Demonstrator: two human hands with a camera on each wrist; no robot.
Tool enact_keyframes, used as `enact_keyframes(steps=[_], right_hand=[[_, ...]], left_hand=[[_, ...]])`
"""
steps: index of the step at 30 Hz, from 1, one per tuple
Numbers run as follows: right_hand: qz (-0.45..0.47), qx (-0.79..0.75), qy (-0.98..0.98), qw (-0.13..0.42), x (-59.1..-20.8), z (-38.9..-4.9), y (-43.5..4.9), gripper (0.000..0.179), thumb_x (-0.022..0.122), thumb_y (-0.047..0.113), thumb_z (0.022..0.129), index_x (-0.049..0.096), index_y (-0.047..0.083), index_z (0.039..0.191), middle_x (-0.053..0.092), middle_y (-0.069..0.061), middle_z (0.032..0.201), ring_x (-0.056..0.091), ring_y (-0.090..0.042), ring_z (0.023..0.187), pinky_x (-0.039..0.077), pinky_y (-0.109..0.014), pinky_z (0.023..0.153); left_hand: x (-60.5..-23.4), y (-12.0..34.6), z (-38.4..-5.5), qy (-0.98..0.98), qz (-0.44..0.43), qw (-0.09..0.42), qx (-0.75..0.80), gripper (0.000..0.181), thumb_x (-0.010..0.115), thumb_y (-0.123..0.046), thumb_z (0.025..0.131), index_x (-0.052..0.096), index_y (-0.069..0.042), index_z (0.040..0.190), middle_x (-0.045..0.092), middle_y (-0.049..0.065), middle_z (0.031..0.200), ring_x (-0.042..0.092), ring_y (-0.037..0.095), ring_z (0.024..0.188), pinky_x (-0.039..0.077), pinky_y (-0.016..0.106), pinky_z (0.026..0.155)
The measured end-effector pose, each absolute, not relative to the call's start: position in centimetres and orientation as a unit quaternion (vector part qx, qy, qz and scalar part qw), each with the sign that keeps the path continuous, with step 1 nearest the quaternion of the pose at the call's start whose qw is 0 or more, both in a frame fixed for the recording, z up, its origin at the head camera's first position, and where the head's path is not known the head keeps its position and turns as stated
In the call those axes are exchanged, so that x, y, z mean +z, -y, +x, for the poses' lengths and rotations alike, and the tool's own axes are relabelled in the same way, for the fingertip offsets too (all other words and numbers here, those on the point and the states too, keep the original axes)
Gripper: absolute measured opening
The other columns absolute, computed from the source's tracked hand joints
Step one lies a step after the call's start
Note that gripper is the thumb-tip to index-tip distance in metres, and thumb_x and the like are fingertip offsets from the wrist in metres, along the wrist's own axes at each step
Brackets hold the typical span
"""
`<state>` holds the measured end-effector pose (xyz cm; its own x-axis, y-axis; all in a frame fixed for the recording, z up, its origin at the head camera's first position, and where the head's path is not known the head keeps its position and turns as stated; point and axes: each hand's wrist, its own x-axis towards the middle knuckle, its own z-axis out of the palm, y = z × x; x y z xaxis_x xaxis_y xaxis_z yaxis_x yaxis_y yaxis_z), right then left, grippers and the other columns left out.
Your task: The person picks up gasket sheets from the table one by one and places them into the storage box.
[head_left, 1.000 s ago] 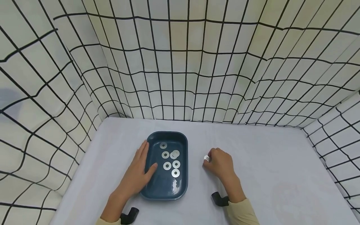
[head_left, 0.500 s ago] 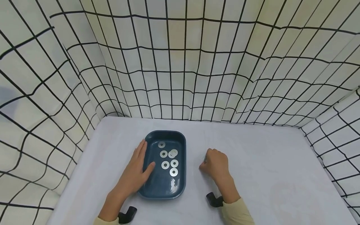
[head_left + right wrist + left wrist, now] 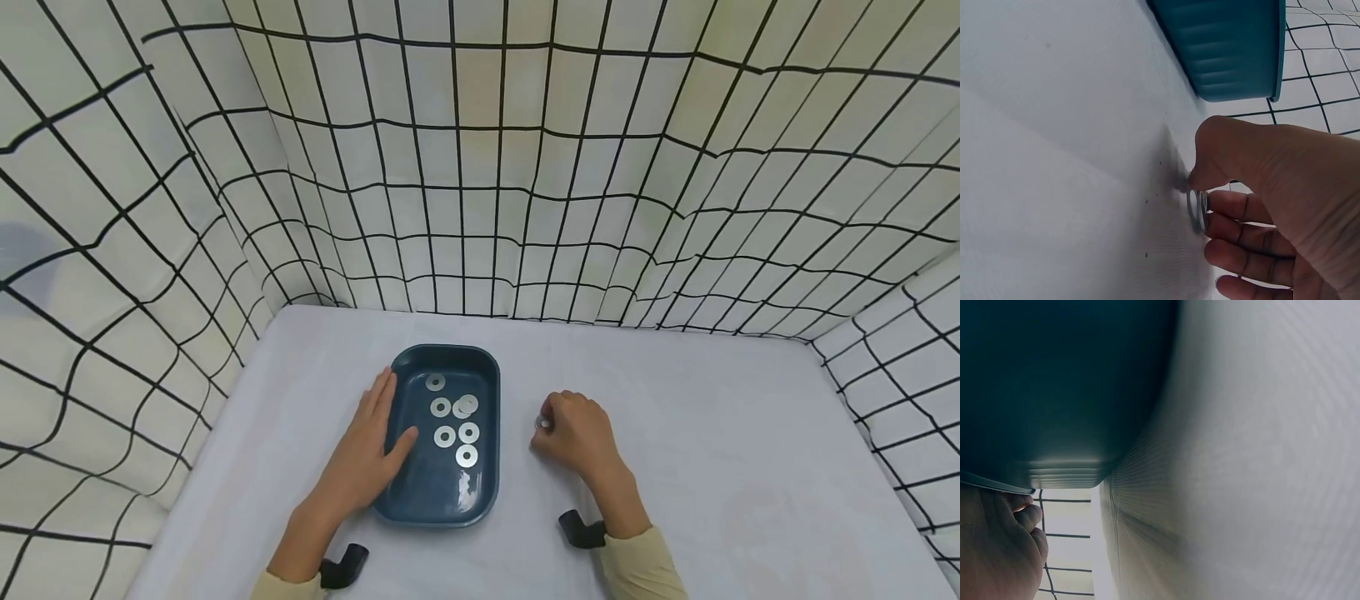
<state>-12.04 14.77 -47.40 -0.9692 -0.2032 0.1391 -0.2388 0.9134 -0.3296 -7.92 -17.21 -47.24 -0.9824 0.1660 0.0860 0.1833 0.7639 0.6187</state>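
A blue tray [image 3: 442,504] holds several flat metal washers [image 3: 445,437], two of them overlapping. My left hand [image 3: 363,462] rests along the tray's left rim, its fingers straight and the thumb reaching over the inside. In the left wrist view, the fingers [image 3: 1029,515] of that hand show beside the tray's outer wall [image 3: 1054,394]. To the right of the tray, my right hand [image 3: 581,429] pinches a washer [image 3: 543,422] between thumb and fingers, close to the table. The right wrist view shows the washer [image 3: 1195,211] on edge at the fingertips; a second may lie against it.
A white cloth [image 3: 720,450] covers the table. Black netting [image 3: 495,192] over pale walls surrounds its back and sides. A black camera mount sits on each wrist, the left one [image 3: 345,567] near the tray's lower left and the right one [image 3: 581,531] beneath the right forearm.
My right hand has stayed right of the tray and moved slightly left towards it. The washer in its fingers was briefly mostly hidden and now shows again. My left hand keeps its place.
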Motion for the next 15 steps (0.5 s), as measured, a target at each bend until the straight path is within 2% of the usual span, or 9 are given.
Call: enact_keyframes(steps=[7, 15], right_hand=[[0.109, 0.169, 0.979, 0.039, -47.23, -11.88, -15.36, 0.014, 0.081, 0.016, 0.077, 0.077, 0.01, 0.089, 0.07, 0.002, 0.078, 0.06, -0.015, 0.069, 0.052, -0.032, 0.064], [0.128, 0.197, 0.97, 0.066, -46.69, -11.57, -15.67, 0.015, 0.079, 0.018, 0.078, 0.077, 0.011, 0.091, 0.071, 0.003, 0.081, 0.061, -0.014, 0.075, 0.053, -0.03, 0.066]], left_hand=[[-47.37, 16.98, -7.95, 0.937, -0.097, 0.007, -0.336, 0.089, 0.064, -0.031, 0.104, 0.01, -0.009, 0.171, 0.008, 0.012, 0.181, 0.013, 0.041, 0.167, 0.019, 0.064, 0.133], [-47.21, 17.08, -8.04, 0.937, -0.095, 0.01, -0.335, 0.089, 0.064, -0.031, 0.104, 0.01, -0.009, 0.171, 0.008, 0.013, 0.181, 0.013, 0.041, 0.167, 0.016, 0.06, 0.135]])
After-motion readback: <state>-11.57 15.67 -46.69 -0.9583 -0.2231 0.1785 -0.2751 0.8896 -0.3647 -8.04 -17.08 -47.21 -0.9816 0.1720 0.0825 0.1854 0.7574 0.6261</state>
